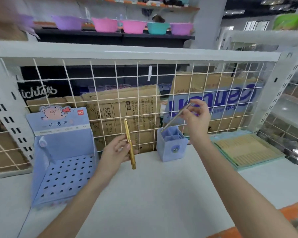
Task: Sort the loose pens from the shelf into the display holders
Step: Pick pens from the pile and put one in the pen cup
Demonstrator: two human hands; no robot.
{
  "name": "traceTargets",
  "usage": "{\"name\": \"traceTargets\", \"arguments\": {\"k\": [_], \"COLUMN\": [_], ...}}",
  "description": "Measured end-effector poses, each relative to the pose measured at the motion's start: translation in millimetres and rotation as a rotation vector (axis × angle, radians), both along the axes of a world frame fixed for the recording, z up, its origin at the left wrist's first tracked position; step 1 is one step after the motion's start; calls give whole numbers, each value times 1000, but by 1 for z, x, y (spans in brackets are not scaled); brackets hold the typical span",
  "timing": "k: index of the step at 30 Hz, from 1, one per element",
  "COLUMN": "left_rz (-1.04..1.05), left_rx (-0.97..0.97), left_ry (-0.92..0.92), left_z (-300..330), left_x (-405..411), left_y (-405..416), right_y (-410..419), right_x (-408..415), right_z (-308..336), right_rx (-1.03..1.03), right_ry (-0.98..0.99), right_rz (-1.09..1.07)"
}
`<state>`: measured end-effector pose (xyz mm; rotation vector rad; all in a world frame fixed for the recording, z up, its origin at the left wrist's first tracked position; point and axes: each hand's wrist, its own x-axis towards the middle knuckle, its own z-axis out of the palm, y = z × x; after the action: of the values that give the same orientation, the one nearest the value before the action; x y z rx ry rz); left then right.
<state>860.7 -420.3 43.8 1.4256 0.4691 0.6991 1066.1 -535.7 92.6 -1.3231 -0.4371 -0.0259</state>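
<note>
Two bare forearms reach forward over the plain white shelf surface [153, 194]. The left hand [113, 154] has its fingers curled round a shiny gold metal pen [129, 143], gripping it near the middle so that the pen stands almost upright, its cap end uppermost and its lower end just above the shelf.

To the left of that hand stands a pale blue cardboard display holder with a sloping panel of round holes [64, 172]; one pale pen with a round topper [44, 146] stands at its back left, and its backing card carries a cartoon pig.

Further right, the right hand [195, 114] pinches a slim silver-grey pen [176, 116] between thumb and fingertips, with the other fingers loosely curled. This pen slants down to the left, and its lower tip is at the back left rim of a small pale blue square pen cup with inner dividers [172, 146], which stands on the shelf near the back.

At the far right lies a flat green-edged tray of tan sticks [246, 150]. Behind everything runs a cream wire grid panel [110, 93], with brown cardboard boxes [124, 107] beyond it.
</note>
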Motion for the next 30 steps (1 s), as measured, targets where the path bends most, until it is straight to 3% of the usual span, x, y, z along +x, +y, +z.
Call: {"name": "traceTargets", "arguments": {"k": [13,23,30], "left_rz": [275,328,280], "left_rx": [-67,-12,5], "left_ry": [-32,49,63], "left_z": [-2,3,9], "left_x": [69,68,67], "left_y": [-48,-53,-52], "right_y": [19,22,21], "right_x": [65,62,60], "right_z": [-48,-54,-51], "right_rx": [-358,-580,-693], "right_ry": [-194,-441,-513], "right_rz": [484,613,562]}}
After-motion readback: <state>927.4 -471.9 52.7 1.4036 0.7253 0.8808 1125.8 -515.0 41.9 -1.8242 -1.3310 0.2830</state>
